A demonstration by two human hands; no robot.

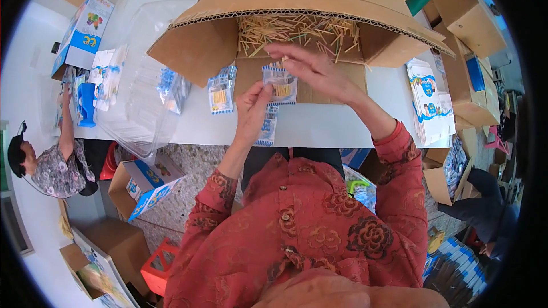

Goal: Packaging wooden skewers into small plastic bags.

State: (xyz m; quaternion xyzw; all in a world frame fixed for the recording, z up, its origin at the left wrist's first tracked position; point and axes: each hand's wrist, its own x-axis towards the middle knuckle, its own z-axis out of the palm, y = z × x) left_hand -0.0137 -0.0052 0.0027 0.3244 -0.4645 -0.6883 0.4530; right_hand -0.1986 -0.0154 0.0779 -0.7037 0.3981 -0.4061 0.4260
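My left hand (pixel 252 108) is closed, its thumb and fingers pinching the edge of a small clear packet (pixel 283 92) with blue-striped ends. Thin yellowish sticks show inside that packet. Just above its mouth, my right hand (pixel 319 74) reaches in from the right with fingers stretched and thumb apart; a few short sticks show close to the thumb. A similar filled packet (pixel 219 96) lies left of my left hand. Partly beneath the held one, another packet (pixel 267 127) rests at the table's edge. Many loose thin sticks (pixel 302 31) lie in the open cardboard box (pixel 297 0) before me.
On the left of the white table (pixel 200 131) stand a clear plastic tray (pixel 137 91), more packets (pixel 172 90) and a blue-white carton (pixel 85 34). Flat printed cartons (pixel 425 100) are stacked at the right. Another person (pixel 54 159) is at far left; cardboard boxes (pixel 471 88) stand at far right.
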